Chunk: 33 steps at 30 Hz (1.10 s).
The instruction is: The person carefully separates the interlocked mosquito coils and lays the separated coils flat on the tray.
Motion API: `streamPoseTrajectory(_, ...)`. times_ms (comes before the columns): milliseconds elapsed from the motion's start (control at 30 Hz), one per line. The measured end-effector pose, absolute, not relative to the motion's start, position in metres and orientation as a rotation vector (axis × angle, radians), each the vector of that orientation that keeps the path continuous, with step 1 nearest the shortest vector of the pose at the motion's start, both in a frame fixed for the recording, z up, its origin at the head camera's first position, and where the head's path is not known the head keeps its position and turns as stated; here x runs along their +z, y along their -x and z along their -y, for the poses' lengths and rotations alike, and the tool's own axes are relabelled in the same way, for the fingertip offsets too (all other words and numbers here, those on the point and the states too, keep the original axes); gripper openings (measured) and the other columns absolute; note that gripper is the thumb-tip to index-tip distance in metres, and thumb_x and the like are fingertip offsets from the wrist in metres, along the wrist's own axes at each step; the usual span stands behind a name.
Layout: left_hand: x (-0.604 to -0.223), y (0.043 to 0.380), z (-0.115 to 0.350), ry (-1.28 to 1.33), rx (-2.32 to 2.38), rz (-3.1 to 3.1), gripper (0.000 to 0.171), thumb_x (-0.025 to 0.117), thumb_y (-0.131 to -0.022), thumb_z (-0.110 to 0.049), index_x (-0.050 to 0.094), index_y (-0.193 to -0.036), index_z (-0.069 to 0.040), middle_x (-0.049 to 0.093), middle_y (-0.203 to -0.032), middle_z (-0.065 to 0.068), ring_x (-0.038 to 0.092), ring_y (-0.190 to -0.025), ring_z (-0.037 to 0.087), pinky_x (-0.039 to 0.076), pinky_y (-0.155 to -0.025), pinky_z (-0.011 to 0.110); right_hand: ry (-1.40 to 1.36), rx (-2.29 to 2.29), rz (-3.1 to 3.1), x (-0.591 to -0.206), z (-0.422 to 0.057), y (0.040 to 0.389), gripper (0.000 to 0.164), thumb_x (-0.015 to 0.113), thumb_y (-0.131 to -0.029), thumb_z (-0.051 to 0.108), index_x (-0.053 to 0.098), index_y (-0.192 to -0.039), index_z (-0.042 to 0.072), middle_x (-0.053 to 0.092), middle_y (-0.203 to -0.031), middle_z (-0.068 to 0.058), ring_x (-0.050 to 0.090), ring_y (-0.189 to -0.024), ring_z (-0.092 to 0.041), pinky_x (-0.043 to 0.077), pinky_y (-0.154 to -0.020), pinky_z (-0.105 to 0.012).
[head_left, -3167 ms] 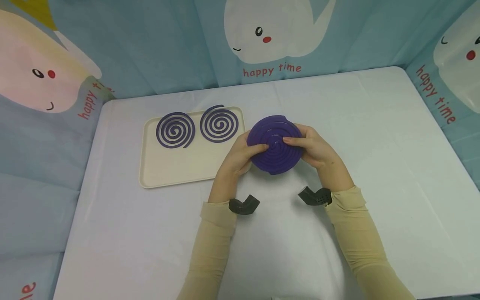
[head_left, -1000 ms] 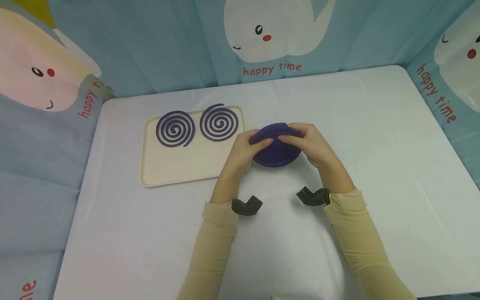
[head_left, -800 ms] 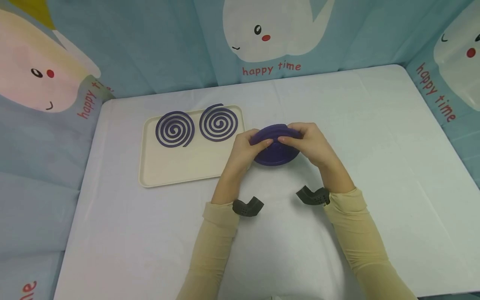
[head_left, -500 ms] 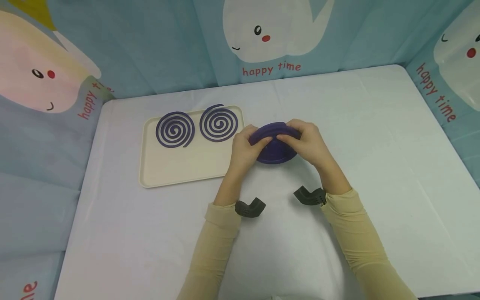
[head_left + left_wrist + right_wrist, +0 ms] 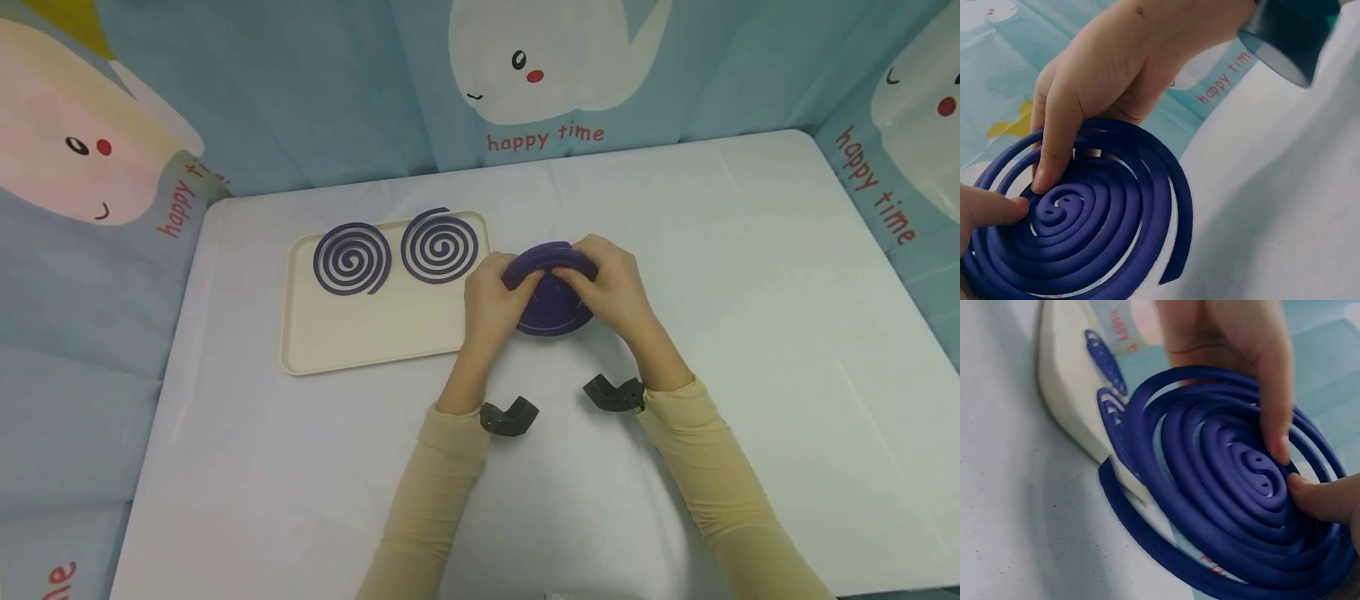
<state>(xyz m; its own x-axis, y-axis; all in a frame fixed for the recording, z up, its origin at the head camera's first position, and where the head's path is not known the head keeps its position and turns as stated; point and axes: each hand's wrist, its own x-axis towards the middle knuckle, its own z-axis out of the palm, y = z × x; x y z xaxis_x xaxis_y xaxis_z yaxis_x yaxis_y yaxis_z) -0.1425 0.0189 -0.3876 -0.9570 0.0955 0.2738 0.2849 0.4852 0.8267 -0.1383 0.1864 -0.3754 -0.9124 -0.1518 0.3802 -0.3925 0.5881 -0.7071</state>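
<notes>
Head view: gripping the purple coil [image 5: 555, 311] with left hand [image 5: 492, 302] at its nine o'clock, right hand [image 5: 617, 282] at its two, near a tray [image 5: 375, 334] toward nine bearing two spirals [image 5: 349, 261]. Left wrist view: pinching it toward eight o'clock. Right wrist view: pinching it toward four.

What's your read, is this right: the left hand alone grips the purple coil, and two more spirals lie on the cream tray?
Not quite: the left hand isn't alone. The head view shows the right hand gripping the purple coil too, from the other side. Two more spirals do lie on the cream tray.
</notes>
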Motion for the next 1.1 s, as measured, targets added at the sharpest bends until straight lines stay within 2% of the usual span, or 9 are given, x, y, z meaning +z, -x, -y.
streamPoseTrajectory(133, -0.387, 0.145, -0.011, 0.326, -1.808, 2.585, 0.027, 0.070, -0.085, -0.021, 0.069, -0.098, 0.002, 0.069, -0.090, 0.009, 0.064, -0.082, 0.018, 0.052, -0.075, 0.025, -0.397, 1.407, 2.611, -0.376, -0.190, 0.139, 0.018, 0.071, -0.083, 0.004, 0.064, -0.094, -0.008, 0.063, -0.087, -0.016, 0.057, -0.079, -0.024, 0.048, -0.072, -0.033)
streamPoseTrajectory(267, -0.388, 0.150, -0.002, 0.214, -2.518, 2.358, 0.033, 0.057, -0.094, -0.020, 0.063, -0.109, 0.009, 0.067, -0.083, 0.001, 0.062, -0.074, 0.009, 0.052, -0.068, 0.019, -0.188, 1.945, 2.574, -0.377, -0.197, 0.140, 0.024, 0.069, -0.086, 0.007, 0.064, -0.105, -0.006, 0.064, -0.096, -0.006, 0.058, -0.088, -0.017, 0.050, -0.076, -0.023)
streamPoseTrajectory(333, -0.387, 0.151, 0.002, 0.188, -2.778, 2.167, 0.031, 0.050, -0.096, -0.015, 0.061, -0.107, 0.012, 0.064, -0.078, 0.000, 0.061, -0.068, 0.009, 0.052, -0.062, 0.019, -0.089, 2.150, 2.450, -0.376, -0.199, 0.141, 0.020, 0.069, -0.085, 0.004, 0.065, -0.103, -0.002, 0.064, -0.095, -0.002, 0.059, -0.087, -0.015, 0.051, -0.075, -0.021)
streamPoseTrajectory(400, -0.387, 0.151, 0.005, 0.195, -2.934, 2.005, 0.027, 0.045, -0.097, -0.012, 0.063, -0.100, 0.008, 0.062, -0.074, -0.001, 0.059, -0.064, 0.008, 0.051, -0.057, 0.018, -0.043, 2.252, 2.306, -0.374, -0.200, 0.142, 0.014, 0.069, -0.083, 0.000, 0.067, -0.097, 0.004, 0.063, -0.089, 0.001, 0.060, -0.082, -0.012, 0.052, -0.071, -0.020)
streamPoseTrajectory(467, -0.387, 0.151, 0.008, 0.238, -3.022, 1.893, 0.028, 0.040, -0.098, -0.011, 0.064, -0.090, -0.001, 0.060, -0.073, -0.002, 0.056, -0.062, 0.007, 0.049, -0.055, 0.018, -0.034, 2.281, 2.199, -0.372, -0.200, 0.141, 0.014, 0.069, -0.083, -0.003, 0.067, -0.090, 0.010, 0.063, -0.085, 0.001, 0.061, -0.074, -0.008, 0.052, -0.068, -0.019)
streamPoseTrajectory(567, -0.388, 0.151, 0.009, 0.281, -3.142, 1.741, 0.035, 0.034, -0.100, -0.007, 0.065, -0.083, -0.009, 0.058, -0.074, -0.001, 0.053, -0.062, 0.008, 0.047, -0.053, 0.017, -0.047, 2.285, 2.087, -0.370, -0.199, 0.140, 0.017, 0.068, -0.082, -0.006, 0.067, -0.084, 0.011, 0.061, -0.081, -0.001, 0.063, -0.067, -0.007, 0.052, -0.065, -0.018)
streamPoseTrajectory(733, -0.389, 0.151, 0.009, 0.317, -3.275, 1.601, 0.042, 0.029, -0.097, 0.004, 0.068, -0.086, -0.008, 0.060, -0.075, 0.001, 0.053, -0.064, 0.009, 0.046, -0.052, 0.018, -0.074, 2.178, 2.069, -0.369, -0.198, 0.139, 0.018, 0.070, -0.080, -0.006, 0.070, -0.083, 0.012, 0.065, -0.082, 0.001, 0.063, -0.071, -0.009, 0.052, -0.069, -0.019)
streamPoseTrajectory(933, -0.389, 0.151, 0.009, 0.301, -3.292, 1.617, 0.044, 0.031, -0.093, 0.010, 0.069, -0.083, -0.008, 0.061, -0.072, 0.001, 0.053, -0.064, 0.009, 0.045, -0.050, 0.018, -0.090, 2.123, 2.091, -0.368, -0.198, 0.139, 0.018, 0.073, -0.078, -0.004, 0.073, -0.084, 0.013, 0.068, -0.082, 0.005, 0.061, -0.082, -0.013, 0.050, -0.075, -0.020)
streamPoseTrajectory(1100, -0.389, 0.150, 0.007, 0.307, -3.266, 1.653, 0.042, 0.033, -0.092, 0.012, 0.069, -0.082, -0.007, 0.061, -0.071, 0.001, 0.054, -0.063, 0.009, 0.045, -0.049, 0.017, -0.131, 2.139, 2.035, -0.368, -0.201, 0.139, 0.013, 0.071, -0.078, -0.007, 0.073, -0.083, 0.005, 0.067, -0.082, 0.002, 0.060, -0.080, -0.014, 0.050, -0.073, -0.021)
